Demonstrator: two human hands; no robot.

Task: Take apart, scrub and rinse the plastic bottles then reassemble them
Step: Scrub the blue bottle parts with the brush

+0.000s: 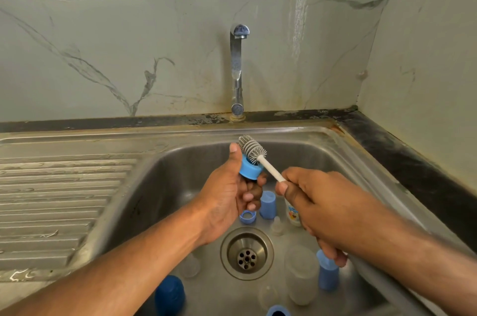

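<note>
While left hand [227,194] grips ring [249,169], right hand [320,199] pinches brush [254,149].

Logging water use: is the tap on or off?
Off: no stream falls from the tap spout into the sink.

Left hand [227,194] grips a blue collar ring [249,170], thumb along its far side. Right hand [317,202] pinches the white handle of a grey bottle brush [251,146], bristles resting on the ring just beside the left thumb, above the sink [180,160].
</note>
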